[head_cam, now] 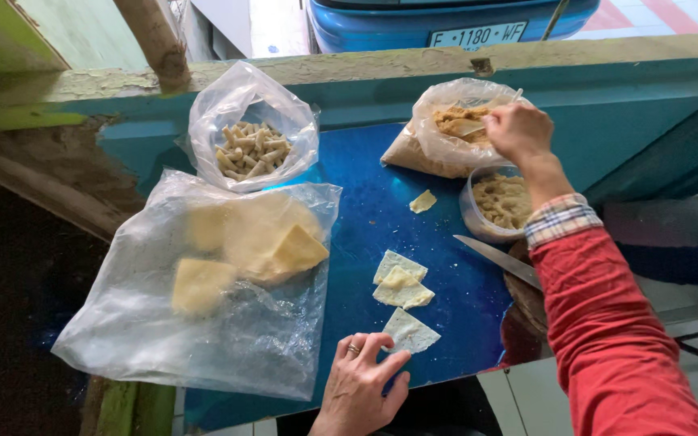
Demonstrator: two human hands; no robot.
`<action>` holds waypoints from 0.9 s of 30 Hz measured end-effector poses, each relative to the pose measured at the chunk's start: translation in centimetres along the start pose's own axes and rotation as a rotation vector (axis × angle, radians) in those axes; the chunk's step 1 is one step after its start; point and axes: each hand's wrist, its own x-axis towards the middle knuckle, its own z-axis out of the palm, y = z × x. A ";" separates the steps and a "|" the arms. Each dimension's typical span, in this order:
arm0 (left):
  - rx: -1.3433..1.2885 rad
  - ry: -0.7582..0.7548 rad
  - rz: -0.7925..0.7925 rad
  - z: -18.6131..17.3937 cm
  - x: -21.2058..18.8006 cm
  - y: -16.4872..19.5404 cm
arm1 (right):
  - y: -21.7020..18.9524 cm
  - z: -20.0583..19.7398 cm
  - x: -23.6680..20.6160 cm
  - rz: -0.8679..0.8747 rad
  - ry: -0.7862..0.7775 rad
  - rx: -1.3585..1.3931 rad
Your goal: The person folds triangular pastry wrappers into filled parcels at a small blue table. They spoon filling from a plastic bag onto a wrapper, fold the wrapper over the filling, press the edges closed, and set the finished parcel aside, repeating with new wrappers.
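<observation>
Blue worktop as landmark. At its near edge the left hand, fingers spread and loose, pins a pale triangular wrapper flat; two more wrappers lie just beyond. At the far right corner the right hand, closed around a spoon handle, dips into an open bag of brown filling. Beside it stands a clear tub of filling. At the left: a bag of stacked wrappers, a bag of rolled pieces.

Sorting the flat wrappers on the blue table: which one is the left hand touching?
The nearest wrapper, under the left hand fingertips; the others lie farther up the table.
</observation>
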 end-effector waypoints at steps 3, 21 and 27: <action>-0.031 -0.017 -0.021 -0.9 0.7 -0.1 | 1.1 -0.7 0.0 0.163 -0.039 0.147; -0.107 0.108 -0.032 -1.0 -1.4 1.2 | -0.1 -5.7 -6.6 0.371 -0.047 0.526; -0.199 0.241 -0.167 0.4 -2.2 1.9 | -4.0 -9.4 -19.0 0.124 -0.101 0.879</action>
